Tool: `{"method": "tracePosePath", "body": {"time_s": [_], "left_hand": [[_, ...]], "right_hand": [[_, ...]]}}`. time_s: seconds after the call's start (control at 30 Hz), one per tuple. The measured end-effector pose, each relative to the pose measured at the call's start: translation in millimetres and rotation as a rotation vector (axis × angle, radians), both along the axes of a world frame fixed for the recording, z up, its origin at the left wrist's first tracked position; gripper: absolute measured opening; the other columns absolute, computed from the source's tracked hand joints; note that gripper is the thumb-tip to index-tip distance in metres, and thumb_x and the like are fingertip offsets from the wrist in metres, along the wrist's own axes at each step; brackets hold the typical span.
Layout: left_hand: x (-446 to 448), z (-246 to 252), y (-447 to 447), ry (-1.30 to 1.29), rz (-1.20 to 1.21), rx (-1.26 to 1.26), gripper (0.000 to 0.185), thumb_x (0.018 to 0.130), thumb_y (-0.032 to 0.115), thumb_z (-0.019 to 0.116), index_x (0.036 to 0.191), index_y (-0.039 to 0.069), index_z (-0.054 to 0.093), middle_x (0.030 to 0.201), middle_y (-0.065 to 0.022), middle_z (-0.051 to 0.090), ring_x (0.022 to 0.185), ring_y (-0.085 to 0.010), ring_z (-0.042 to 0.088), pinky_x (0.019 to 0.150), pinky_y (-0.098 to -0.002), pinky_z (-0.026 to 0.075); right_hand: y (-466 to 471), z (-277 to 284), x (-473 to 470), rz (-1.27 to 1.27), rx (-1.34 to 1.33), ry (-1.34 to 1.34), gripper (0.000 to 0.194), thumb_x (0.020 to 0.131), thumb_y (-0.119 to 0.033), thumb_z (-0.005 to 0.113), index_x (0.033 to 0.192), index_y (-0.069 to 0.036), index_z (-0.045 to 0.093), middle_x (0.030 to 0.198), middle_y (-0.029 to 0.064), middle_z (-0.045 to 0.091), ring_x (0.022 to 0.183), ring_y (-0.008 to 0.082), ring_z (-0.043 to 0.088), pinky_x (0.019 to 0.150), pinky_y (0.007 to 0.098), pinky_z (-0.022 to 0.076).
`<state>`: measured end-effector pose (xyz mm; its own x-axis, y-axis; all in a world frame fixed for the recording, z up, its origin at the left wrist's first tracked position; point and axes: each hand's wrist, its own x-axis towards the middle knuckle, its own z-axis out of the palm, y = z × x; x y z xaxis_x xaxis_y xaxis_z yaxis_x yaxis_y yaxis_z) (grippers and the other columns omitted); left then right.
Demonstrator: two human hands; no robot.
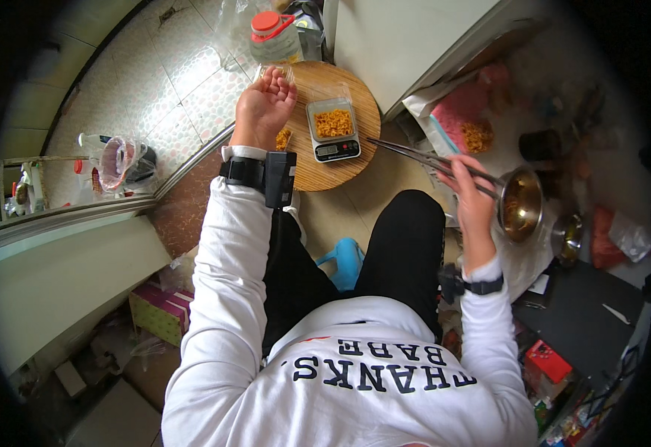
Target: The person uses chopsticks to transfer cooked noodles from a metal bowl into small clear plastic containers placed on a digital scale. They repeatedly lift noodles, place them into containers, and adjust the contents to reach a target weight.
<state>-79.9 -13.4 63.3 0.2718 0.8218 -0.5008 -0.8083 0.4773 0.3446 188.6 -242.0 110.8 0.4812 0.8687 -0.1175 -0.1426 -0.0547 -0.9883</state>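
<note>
My right hand grips a pair of long, thin chopsticks. Their tips come together near the right rim of the round wooden table. On that table stands a small digital kitchen scale. A clear plastic box of curly orange-yellow food rests on its pan, lid side flipped back. Palm up and fingers loosely curled, my left hand hovers over the table's left side with nothing visible in it. Beyond its fingertips a clear plastic container partly shows. More orange food peeks out beside my left wrist.
A metal bowl with food bits stands right of my right hand. Behind it lies a pink bag with orange food. A red-capped plastic jug stands past the table. A white cabinet panel rises at back right; a blue stool is between my legs.
</note>
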Motion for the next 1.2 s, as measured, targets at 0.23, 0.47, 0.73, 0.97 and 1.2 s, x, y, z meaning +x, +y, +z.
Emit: {"method": "tracePosePath", "body": {"time_s": [0.23,0.47,0.73,0.97,1.2], "left_hand": [[0,8,10,-0.022,0.079,0.104,0.023,0.091,0.017,0.033,0.104,0.003,0.047,0.082,-0.0042,0.053,0.070,-0.0128,0.049,0.073,-0.0312,0.045],[-8,18,38,0.217,0.206,0.264,0.026,0.091,0.020,0.038,0.106,0.002,0.048,0.084,-0.0049,0.055,0.070,-0.0129,0.051,0.072,-0.0315,0.045],[-9,19,47,0.243,0.165,0.298,0.030,0.091,0.020,0.034,0.108,-0.001,0.047,0.091,-0.0083,0.052,0.076,-0.0165,0.049,0.078,-0.0342,0.044],[-5,19,42,0.214,0.159,0.293,0.030,0.091,0.020,0.035,0.108,-0.002,0.047,0.090,-0.0085,0.052,0.077,-0.0167,0.049,0.079,-0.0347,0.043],[-7,18,39,0.218,0.148,0.305,0.030,0.091,0.021,0.035,0.108,-0.001,0.047,0.090,-0.0082,0.052,0.076,-0.0171,0.049,0.078,-0.0349,0.044]], "right_hand": [[114,-99,-38,0.190,-0.028,-0.044,0.015,0.086,-0.011,0.053,0.095,0.000,0.058,0.089,0.0082,0.059,0.080,0.0144,0.059,0.069,0.0262,0.0521],[154,-147,-62,0.158,-0.092,-0.199,0.011,0.081,-0.009,0.057,0.085,0.000,0.061,0.070,0.0029,0.061,0.062,0.0092,0.059,0.056,0.0214,0.0504],[150,-144,-48,0.102,-0.111,-0.075,0.015,0.084,-0.010,0.053,0.092,0.003,0.058,0.085,0.0108,0.060,0.075,0.0170,0.060,0.064,0.0272,0.0536],[122,-109,-23,0.021,-0.094,0.099,0.018,0.085,-0.013,0.053,0.094,0.003,0.056,0.087,0.0138,0.060,0.076,0.0198,0.061,0.068,0.0289,0.0529],[122,-116,-31,0.081,-0.088,0.042,0.014,0.085,-0.011,0.053,0.090,0.001,0.057,0.085,0.0097,0.059,0.076,0.0161,0.060,0.064,0.0265,0.0530]]}}
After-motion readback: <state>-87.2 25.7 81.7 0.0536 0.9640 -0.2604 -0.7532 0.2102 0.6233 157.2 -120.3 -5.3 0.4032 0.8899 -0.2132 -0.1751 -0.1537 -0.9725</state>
